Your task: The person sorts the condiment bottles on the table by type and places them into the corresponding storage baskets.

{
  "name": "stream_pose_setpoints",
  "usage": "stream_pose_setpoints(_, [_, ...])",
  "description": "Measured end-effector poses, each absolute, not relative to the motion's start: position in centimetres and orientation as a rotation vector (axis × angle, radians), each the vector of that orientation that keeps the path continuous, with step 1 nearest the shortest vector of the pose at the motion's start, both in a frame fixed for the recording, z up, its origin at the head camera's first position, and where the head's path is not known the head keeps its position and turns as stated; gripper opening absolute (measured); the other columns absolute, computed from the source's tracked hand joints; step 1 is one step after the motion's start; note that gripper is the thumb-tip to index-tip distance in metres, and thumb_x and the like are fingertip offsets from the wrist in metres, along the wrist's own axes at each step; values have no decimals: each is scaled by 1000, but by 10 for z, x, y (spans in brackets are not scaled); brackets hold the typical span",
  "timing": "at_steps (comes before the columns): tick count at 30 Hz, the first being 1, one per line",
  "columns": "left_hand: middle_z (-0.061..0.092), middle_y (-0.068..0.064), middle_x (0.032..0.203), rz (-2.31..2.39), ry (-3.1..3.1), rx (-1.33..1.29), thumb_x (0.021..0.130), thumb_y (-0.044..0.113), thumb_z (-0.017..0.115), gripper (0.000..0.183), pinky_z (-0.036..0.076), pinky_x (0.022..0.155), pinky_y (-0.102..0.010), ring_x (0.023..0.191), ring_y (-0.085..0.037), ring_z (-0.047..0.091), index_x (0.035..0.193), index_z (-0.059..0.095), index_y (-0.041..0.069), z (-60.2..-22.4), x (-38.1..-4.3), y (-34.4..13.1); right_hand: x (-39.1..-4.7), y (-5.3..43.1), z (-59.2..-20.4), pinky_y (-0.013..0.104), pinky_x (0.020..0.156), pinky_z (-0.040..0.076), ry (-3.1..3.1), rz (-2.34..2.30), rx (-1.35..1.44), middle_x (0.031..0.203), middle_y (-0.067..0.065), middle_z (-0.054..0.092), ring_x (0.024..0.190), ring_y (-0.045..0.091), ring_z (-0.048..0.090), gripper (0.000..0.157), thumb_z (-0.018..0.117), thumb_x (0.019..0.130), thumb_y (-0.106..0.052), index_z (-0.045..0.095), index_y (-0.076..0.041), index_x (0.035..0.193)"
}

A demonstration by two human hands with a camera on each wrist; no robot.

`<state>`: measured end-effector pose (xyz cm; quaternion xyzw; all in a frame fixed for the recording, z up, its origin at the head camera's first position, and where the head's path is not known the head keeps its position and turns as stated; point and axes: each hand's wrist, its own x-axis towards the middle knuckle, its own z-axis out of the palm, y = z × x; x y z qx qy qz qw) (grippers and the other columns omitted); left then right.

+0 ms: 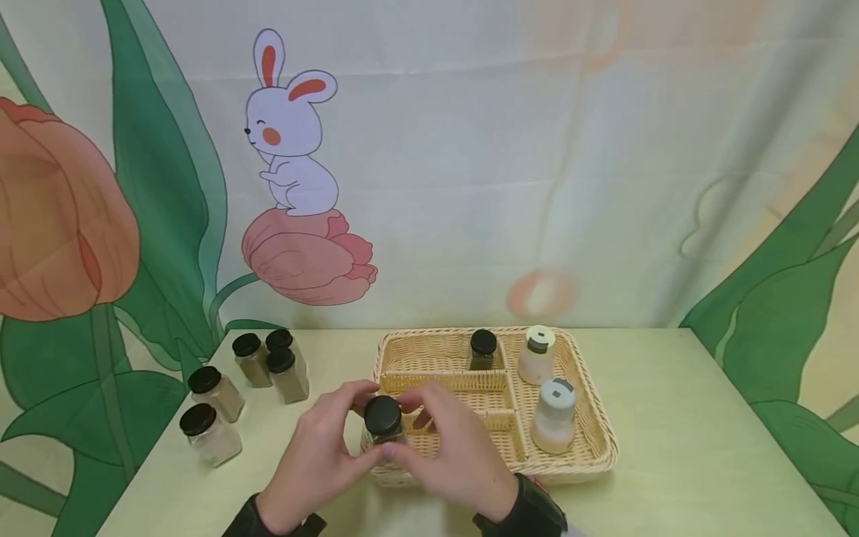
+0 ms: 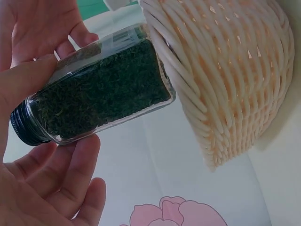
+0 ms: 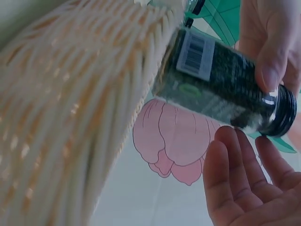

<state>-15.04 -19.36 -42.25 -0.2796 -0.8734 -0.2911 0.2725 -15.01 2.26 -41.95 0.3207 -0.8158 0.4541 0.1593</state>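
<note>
Both of my hands hold a square glass spice jar (image 1: 383, 418) with a black lid, above the front left corner of a divided wicker basket (image 1: 594, 403). My left hand (image 1: 325, 440) grips it from the left, and my right hand (image 1: 456, 447) has thumb and fingers around its right side. Dark green dried flakes fill the jar (image 2: 103, 89) in the left wrist view. A barcode label (image 3: 196, 55) shows on it in the right wrist view. The jar's base is beside the basket's rim; whether they touch I cannot tell.
Inside the basket are a black-lidded jar (image 1: 482, 350) at the back and two pale-topped shakers (image 1: 537, 355) in the right compartment. Several black-lidded spice jars (image 1: 288, 375) stand on the table's left side. A printed curtain (image 1: 436, 186) hangs behind.
</note>
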Motion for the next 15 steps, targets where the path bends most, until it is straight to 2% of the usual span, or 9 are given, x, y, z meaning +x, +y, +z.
stream_pose_setpoints(8, [63, 12, 105, -804, -2294, -779, 73, 48, 81, 71, 49, 82, -35, 97, -5, 59, 131, 57, 13, -425, -149, -190, -146, 20, -426, 29, 74, 53, -2303, 1387, 879, 114, -11, 58, 85, 9, 60, 47, 72, 85, -45, 58, -23, 125])
stream_pose_setpoints(15, [63, 10, 108, -850, -2323, -802, 76, 44, 81, 68, 50, 84, -35, 99, -6, 59, 131, 56, 13, -426, -144, -184, -145, 20, -430, 28, 73, 52, -2294, 1382, 842, 112, -13, 57, 86, 4, 58, 45, 72, 85, -45, 59, -23, 122])
